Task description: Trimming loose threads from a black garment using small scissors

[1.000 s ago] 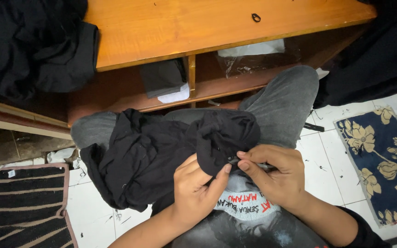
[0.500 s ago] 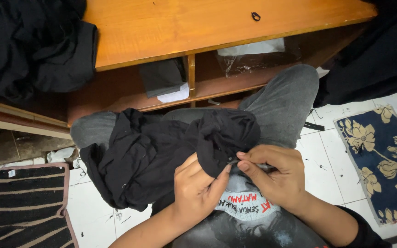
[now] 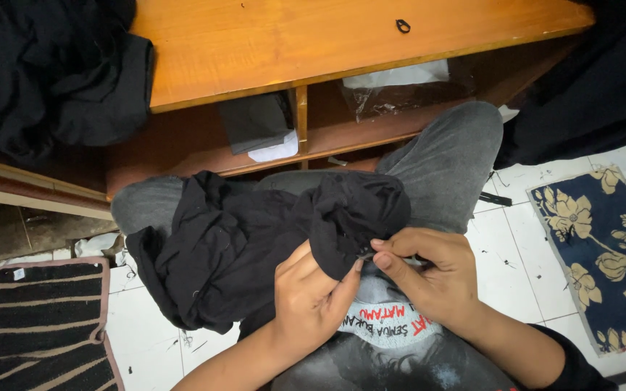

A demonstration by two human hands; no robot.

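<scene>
Pinching black garment [image 3: 255,246] between fingers [image 3: 360,269]

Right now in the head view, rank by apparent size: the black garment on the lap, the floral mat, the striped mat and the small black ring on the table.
1. Black garment, largest.
2. Floral mat and striped mat: look alike, both cut by the frame, so unranked.
3. Black ring, smallest.

1. One view only: head cam, worn by the person, so no overlap with another view.
2. Looks steeply down over the lap [image 3: 443,166] toward the bench [image 3: 313,43].
3. Close range; hands fill lower centre.
</scene>
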